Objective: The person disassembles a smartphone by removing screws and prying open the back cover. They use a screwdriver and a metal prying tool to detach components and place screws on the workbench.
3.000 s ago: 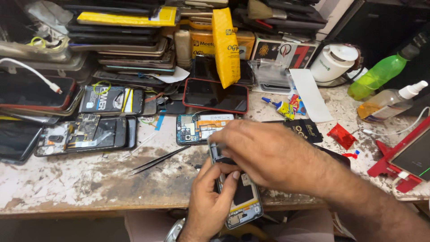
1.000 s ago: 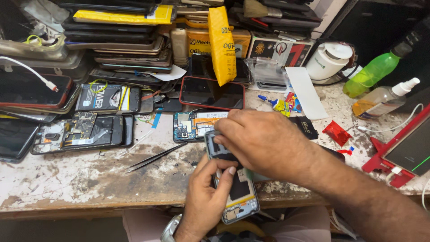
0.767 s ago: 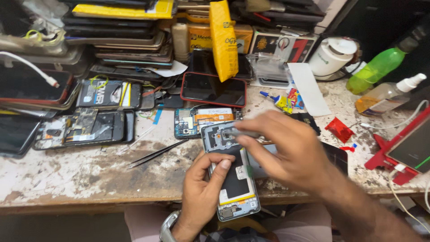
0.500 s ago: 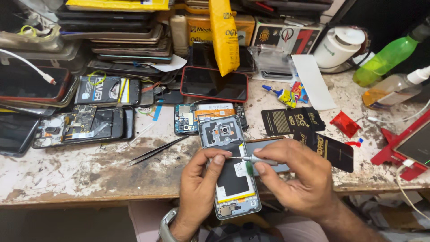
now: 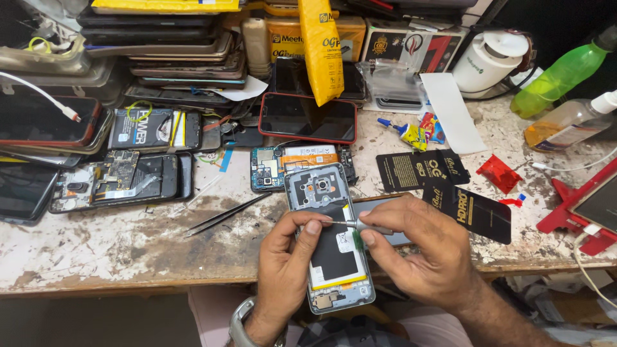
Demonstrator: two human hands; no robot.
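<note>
Holding an opened phone (image 5: 334, 247) with its back off, the left hand (image 5: 289, 266) is wrapped around the phone's left edge, fingers curled under it and the thumb (image 5: 307, 226) pressed down on the inner face just above the black battery. So that hand is closed and gripping the phone. The phone sits upright between both hands, half over the front edge of the workbench (image 5: 96, 244), camera end pointing away from the person. The right hand (image 5: 421, 247) is on the phone's right side, fingers bunched tight around a thin metal screwdriver (image 5: 360, 225), pinched between thumb and index finger with the shaft lying flat across the phone and its tip right by the left thumb. Just behind the phone there's another stripped phone (image 5: 299, 164) with an orange-labelled battery, and behind that a red-framed phone (image 5: 307, 117) lying screen up. To the phone's left a pair of black tweezers (image 5: 225, 215) lies on the bench, well apart from either hand. To its right are two black cards (image 5: 443, 186), and the right hand partly covers the nearer one.
</note>
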